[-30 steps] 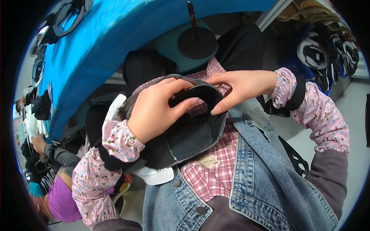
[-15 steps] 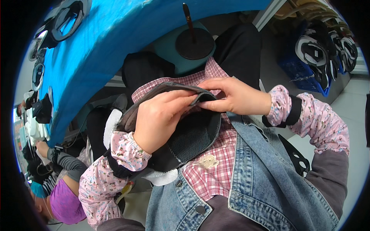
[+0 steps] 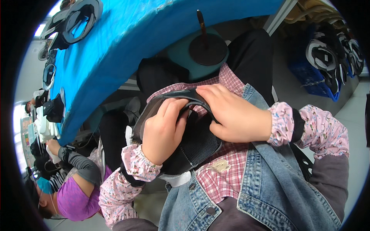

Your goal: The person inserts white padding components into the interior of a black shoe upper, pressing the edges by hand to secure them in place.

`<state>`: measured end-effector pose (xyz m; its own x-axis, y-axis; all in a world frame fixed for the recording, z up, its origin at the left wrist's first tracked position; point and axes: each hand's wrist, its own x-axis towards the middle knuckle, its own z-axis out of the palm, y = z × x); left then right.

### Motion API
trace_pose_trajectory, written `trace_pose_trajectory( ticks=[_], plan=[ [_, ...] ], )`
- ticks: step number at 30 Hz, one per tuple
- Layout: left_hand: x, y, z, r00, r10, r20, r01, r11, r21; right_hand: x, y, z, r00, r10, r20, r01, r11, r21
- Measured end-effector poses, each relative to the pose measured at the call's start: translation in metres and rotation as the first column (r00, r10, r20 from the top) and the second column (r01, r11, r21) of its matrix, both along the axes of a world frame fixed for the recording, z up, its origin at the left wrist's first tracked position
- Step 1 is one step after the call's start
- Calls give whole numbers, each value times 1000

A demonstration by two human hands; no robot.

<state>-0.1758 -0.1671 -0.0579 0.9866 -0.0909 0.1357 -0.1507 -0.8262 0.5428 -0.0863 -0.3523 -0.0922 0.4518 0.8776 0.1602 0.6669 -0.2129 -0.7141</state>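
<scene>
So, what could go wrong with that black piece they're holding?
The black piece is gripped over the person's lap, away from the blue table, so it might slip if the left hand or right hand loosens. Its rim is bent between the hands and could crease or spring back. The white tab near its lower edge might snag on the denim jacket.

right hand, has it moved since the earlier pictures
Yes: judged against the dark round disc, the right hand has shifted lower in the view and slightly left.
</scene>
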Motion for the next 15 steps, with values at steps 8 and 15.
trace_pose_trajectory(
  ticks=[8, 15],
  plan=[
    [-17, 5, -9, 988, -21, 152, 21, 1000, 2, -7, 3, 11, 988, 16, 152, -15, 1000, -7],
    [11, -2, -16, 995, 21, 99, -19, 1000, -19, 34, 11, 10, 949, -32, -312, -25, 984, -176]
  ],
)
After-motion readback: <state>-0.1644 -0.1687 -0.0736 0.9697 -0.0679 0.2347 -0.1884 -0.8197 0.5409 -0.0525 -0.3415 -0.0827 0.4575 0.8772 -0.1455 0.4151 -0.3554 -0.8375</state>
